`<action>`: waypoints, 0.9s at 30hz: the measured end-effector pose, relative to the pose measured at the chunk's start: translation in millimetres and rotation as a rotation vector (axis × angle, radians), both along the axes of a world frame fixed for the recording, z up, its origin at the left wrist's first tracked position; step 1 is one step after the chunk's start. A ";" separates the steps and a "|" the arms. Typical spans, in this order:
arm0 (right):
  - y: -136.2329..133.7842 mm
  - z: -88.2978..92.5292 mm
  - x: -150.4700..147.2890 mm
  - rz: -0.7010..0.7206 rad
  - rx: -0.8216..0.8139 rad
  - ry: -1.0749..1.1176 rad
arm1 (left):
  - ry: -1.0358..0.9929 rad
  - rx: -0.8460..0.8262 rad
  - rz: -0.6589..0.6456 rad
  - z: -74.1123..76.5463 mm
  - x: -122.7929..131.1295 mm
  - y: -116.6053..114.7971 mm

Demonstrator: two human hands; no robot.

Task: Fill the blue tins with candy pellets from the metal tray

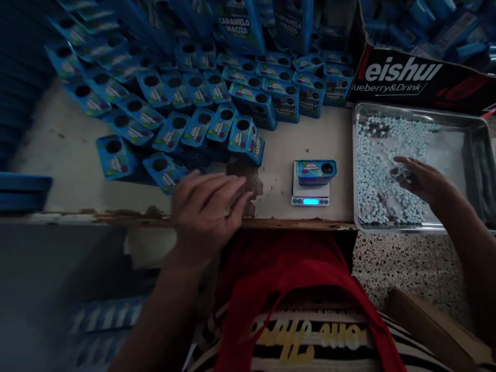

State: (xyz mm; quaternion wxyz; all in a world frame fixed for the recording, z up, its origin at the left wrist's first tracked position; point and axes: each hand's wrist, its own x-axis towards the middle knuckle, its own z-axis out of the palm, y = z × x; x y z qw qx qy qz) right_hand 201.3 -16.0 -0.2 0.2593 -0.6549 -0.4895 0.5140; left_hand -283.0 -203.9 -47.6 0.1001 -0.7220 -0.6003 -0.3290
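Note:
On a small white digital scale (310, 192) with a lit blue display lies a blue "Caramelo Macizo" box (315, 172), a dark round hole in its top. My right hand (420, 181) reaches into a metal tray (470, 121) from the right, fingers stretched out among small pale-blue and white candies (372, 175). Left of the scale, my left hand (207, 209) is over the table edge, its fingers curled toward the thumb. Whatever they may hold cannot be made out. Several similar blue boxes (165, 170) stand just behind it.
Rows of blue boxes (199, 126) fill the table's back and left. Taller blue cartons (238, 26) stand behind them. A black cardboard box (406, 77) full of blue packs sits behind the tray. The worn table edge (287, 223) runs in front of a red apron (287, 258).

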 end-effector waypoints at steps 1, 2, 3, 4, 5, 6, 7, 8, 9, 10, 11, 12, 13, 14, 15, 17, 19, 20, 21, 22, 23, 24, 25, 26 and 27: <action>-1.9 2.4 0.3 -0.034 -0.042 0.049 | -0.059 -0.052 -0.017 0.7 8.7 5.6; -4.6 3.3 0.5 -0.076 -0.091 0.104 | -0.130 -0.106 -0.029 1.1 17.3 11.2; -8.0 2.7 0.7 -0.095 -0.132 0.138 | -0.211 -0.157 -0.037 1.1 25.4 16.6; -11.6 0.9 0.7 -0.089 -0.150 0.143 | -0.297 -0.202 -0.048 0.7 32.8 21.5; -15.2 -1.5 0.5 -0.069 -0.155 0.135 | -0.387 -0.242 -0.059 -0.2 39.3 25.8; -18.6 -4.0 -0.2 -0.046 -0.155 0.125 | -0.471 -0.285 -0.073 -1.4 45.0 29.6; -21.5 -5.8 -1.8 -0.025 -0.154 0.118 | -0.545 -0.328 -0.089 -3.0 49.7 32.8; -23.8 -6.3 -4.5 -0.013 -0.148 0.116 | -0.604 -0.363 -0.105 -4.8 53.6 35.5; -25.5 -5.0 -8.7 -0.004 -0.136 0.121 | -0.648 -0.391 -0.119 -6.7 56.7 37.7; -26.4 -1.6 -14.7 0.009 -0.121 0.130 | -0.679 -0.410 -0.133 -8.7 59.1 39.4; -26.7 3.8 -22.5 0.034 -0.101 0.139 | -0.698 -0.418 -0.147 -10.4 60.8 40.7; -26.4 11.0 -32.2 0.072 -0.076 0.148 | -0.705 -0.421 -0.159 -11.9 61.8 41.7; -25.7 19.6 -43.6 0.127 -0.053 0.157 | -0.704 -0.420 -0.169 -12.9 62.2 42.2; -24.5 28.9 -56.1 0.192 -0.035 0.168 | -0.697 -0.415 -0.173 -13.4 61.8 42.3; -23.1 38.4 -69.4 0.263 -0.020 0.174 | -0.685 -0.407 -0.170 -13.3 60.7 41.9; -19.9 56.2 -96.2 0.395 0.029 0.155 | -0.650 -0.394 -0.155 -11.8 56.3 40.0; -16.6 70.9 -120.5 0.542 0.117 0.071 | -0.616 -0.384 -0.134 -9.4 49.4 36.9; -15.1 76.9 -131.1 0.627 0.177 0.005 | -0.600 -0.381 -0.123 -8.3 45.4 35.1; -13.8 82.1 -140.7 0.716 0.244 -0.068 | -0.586 -0.376 -0.111 -7.4 41.3 33.2; -12.6 86.5 -149.1 0.802 0.314 -0.143 | -0.574 -0.366 -0.097 -6.9 37.4 31.4; -11.8 90.0 -156.5 0.883 0.378 -0.213 | -0.563 -0.354 -0.083 -6.9 33.7 29.6; -11.1 92.7 -162.8 0.952 0.431 -0.275 | -0.553 -0.336 -0.071 -7.2 30.3 28.0; -10.8 94.6 -168.2 1.011 0.469 -0.328 | -0.545 -0.316 -0.061 -8.0 27.4 26.6; -10.7 95.9 -172.7 1.058 0.493 -0.372 | -0.539 -0.300 -0.054 -9.0 24.9 25.4; -10.8 96.6 -176.3 1.095 0.507 -0.411 | -0.532 -0.292 -0.049 -10.1 22.7 24.5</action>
